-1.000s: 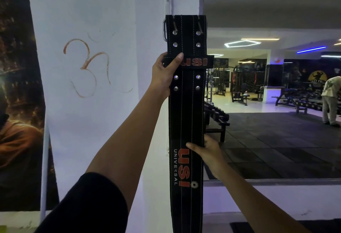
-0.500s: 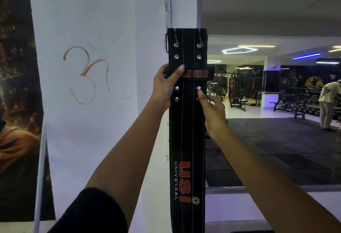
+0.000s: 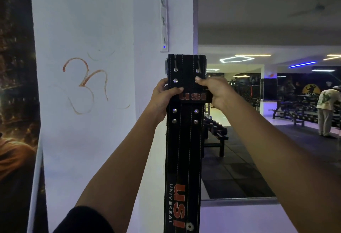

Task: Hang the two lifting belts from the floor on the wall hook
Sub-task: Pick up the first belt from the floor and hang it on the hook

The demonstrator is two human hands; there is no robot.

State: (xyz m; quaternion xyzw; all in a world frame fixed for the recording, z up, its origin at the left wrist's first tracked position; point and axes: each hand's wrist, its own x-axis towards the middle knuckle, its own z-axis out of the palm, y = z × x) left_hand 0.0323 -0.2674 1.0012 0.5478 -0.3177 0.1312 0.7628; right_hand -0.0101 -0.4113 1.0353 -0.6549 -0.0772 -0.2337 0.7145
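Observation:
A black lifting belt [image 3: 184, 140] with orange "USI" lettering and silver rivets hangs upright in front of the white wall corner, its buckle end on top. My left hand [image 3: 163, 97] grips its left edge beside the loop. My right hand [image 3: 215, 92] grips its right edge at the same height, thumb on the belt's face. A white hook rack [image 3: 164, 16] with several hooks is fixed vertically on the wall just above the belt's top; the belt is not touching it. A second belt is not in view.
A large wall mirror [image 3: 267, 103] to the right reflects the gym, with dumbbell racks [image 3: 215, 127] and a person in a light shirt [image 3: 327, 110]. An orange symbol [image 3: 86, 85] is drawn on the white wall. A dark poster [image 3: 16, 103] covers the left edge.
My right hand rose from the belt's lower part to grip its right edge beside the loop. The view tilted upward, revealing the hook rack above the belt.

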